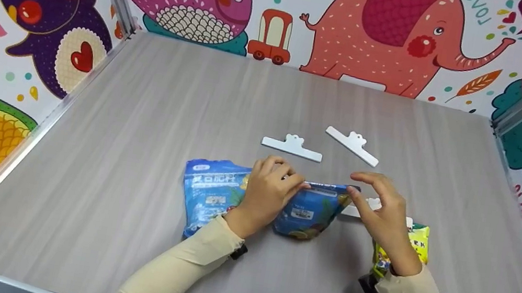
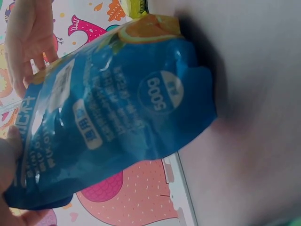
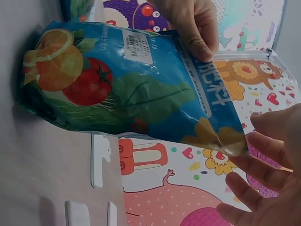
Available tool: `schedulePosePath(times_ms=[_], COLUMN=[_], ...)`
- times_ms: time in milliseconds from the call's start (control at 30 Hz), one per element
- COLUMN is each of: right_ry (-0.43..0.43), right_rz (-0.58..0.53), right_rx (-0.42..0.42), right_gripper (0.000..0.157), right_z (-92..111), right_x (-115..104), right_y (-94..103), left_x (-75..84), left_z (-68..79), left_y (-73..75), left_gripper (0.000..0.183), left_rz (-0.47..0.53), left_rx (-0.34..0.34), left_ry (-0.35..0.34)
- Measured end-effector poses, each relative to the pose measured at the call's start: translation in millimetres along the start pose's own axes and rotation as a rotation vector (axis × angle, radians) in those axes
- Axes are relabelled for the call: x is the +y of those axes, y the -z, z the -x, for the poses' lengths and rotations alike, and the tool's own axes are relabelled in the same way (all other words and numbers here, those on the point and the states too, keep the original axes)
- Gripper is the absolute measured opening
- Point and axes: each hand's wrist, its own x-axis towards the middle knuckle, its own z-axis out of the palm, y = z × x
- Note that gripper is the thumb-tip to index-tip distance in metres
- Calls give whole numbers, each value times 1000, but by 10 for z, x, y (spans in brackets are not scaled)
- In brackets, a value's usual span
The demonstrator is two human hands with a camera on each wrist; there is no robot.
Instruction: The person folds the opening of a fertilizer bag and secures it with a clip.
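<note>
Pinching hand: the left hand, with thumb and fingers pressed together on the top edge of the blue fertilizer pouch, toward its left end.
Blue fertilizer pouch: upright, sealed edge uppermost, its bottom close to the wood-grain table — whether the two touch, I cannot tell (an orange and a tomato are printed on one side).
Spread hand: the right hand, at the upper right corner of the blue fertilizer pouch, thumb and fingers apart; I cannot tell whether a fingertip touches that corner.
Second blue pouch: just left of the blue fertilizer pouch, partly hidden by the left hand.
White bar clips: two on the table beyond the blue fertilizer pouch — one behind its left half, the other behind its right, tilted.
Third white clip: right of the blue fertilizer pouch, partly covered by the right hand.
Yellow packet: right of the blue fertilizer pouch, its top by the third white clip, partly behind the right hand.
Cartoon mural: beyond the blue fertilizer pouch and to both sides.
</note>
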Motion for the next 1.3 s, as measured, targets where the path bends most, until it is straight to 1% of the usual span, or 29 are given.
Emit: schedulePosePath(times_ms=[133,300,467,767,1067,1300], right_ry=[52,113,178,278,345,398], right_rz=[33,67,117,247,298,358], right_rx=[-13,-38,-57,-32,-41,-45], right_gripper=[32,31,29,27,28,32], right_z=[1,0,-11,-18,-26,-11], right_x=[-6,-15,-38,-41,-80,-100], right_y=[-31,-84,-138,-226,-300,-367], left_x=[2,-1,-4,-7,-6,-5], left_z=[-3,-2,-8,-2,-4,-2], left_y=[6,9,4,-5,-5,-13], left_gripper=[17,18,18,19,19,20], left_rz=[-1,-7,-8,-9,-21,-30], left_rx=[-5,-8,6,2,2,23], left_ry=[1,-2,-11,-8,-11,-14])
